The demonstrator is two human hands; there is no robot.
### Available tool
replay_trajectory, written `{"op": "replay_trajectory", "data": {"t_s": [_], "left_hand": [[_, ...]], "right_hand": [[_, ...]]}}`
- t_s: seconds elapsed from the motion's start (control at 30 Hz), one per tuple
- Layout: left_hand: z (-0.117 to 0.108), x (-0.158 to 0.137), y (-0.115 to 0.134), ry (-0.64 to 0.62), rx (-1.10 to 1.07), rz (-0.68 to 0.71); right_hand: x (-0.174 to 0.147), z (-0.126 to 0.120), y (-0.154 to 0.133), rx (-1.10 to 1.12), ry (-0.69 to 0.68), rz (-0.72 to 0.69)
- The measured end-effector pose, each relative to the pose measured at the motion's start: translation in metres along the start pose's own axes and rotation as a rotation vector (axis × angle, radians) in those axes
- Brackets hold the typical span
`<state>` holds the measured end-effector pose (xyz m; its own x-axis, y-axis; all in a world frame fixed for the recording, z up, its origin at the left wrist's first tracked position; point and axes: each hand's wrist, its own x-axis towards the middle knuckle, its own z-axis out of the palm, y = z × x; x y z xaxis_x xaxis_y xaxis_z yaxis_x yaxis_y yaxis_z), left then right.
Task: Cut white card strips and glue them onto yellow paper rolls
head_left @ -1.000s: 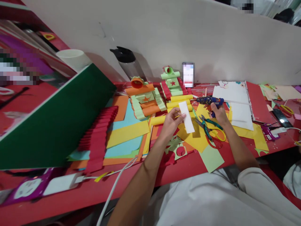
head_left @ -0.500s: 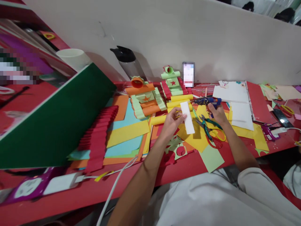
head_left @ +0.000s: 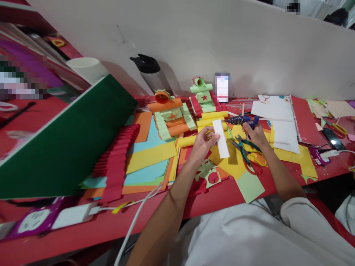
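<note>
My left hand (head_left: pixel 204 143) pinches a white paper strip (head_left: pixel 222 142) between thumb and fingers, tilted above the table. Wrapped round the handle of a blue glue gun (head_left: pixel 240 120), my right hand (head_left: pixel 256 136) keeps its nozzle pointing left at the strip's upper end. Whether the nozzle touches the strip I cannot tell. Under the hands lie yellow paper (head_left: pixel 226 162), pliers with green handles (head_left: pixel 242 151) and scissors (head_left: pixel 256 160). Yellow paper rolls (head_left: pixel 213 115) are behind the strip. Beyond them stand an orange-and-green paper figure (head_left: pixel 173 116) and a green-and-red one (head_left: pixel 204 96).
A green board (head_left: pixel 83 136) leans at the left beside a pleated red paper strip (head_left: pixel 119 159) and stacked coloured sheets (head_left: pixel 149 159). A bottle (head_left: pixel 152 74) and a lit phone (head_left: pixel 222 88) stand by the wall. A white cable (head_left: pixel 138 218) crosses the front edge. An open notebook (head_left: pixel 280 125) lies right.
My right hand has shifted the glue gun slightly left, so its nozzle is closer to the strip's upper end. My left hand and the strip have barely moved.
</note>
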<state>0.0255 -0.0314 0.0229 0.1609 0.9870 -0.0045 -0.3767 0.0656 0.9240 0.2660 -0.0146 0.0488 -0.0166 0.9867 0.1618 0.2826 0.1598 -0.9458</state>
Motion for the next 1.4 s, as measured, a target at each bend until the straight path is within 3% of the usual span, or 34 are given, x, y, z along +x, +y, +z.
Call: {"op": "replay_trajectory", "data": {"t_s": [0.2, 0.5, 0.77, 1.07, 1.4], "left_hand": [[0.000, 0.000, 0.001, 0.010, -0.023, 0.010], [-0.002, 0.001, -0.002, -0.005, -0.029, -0.021], [0.000, -0.001, 0.002, 0.000, -0.088, -0.020], [0.001, -0.001, 0.002, -0.017, -0.105, -0.030], [-0.005, 0.002, -0.004, 0.010, -0.149, -0.032]], "right_hand": [[-0.002, -0.006, 0.002, -0.011, -0.067, -0.002], [-0.001, 0.000, -0.001, -0.075, 0.016, 0.007], [-0.003, -0.007, -0.004, -0.071, -0.080, 0.006], [-0.001, -0.003, -0.001, -0.087, -0.026, 0.035], [-0.006, -0.015, -0.010, -0.088, -0.163, -0.004]]}}
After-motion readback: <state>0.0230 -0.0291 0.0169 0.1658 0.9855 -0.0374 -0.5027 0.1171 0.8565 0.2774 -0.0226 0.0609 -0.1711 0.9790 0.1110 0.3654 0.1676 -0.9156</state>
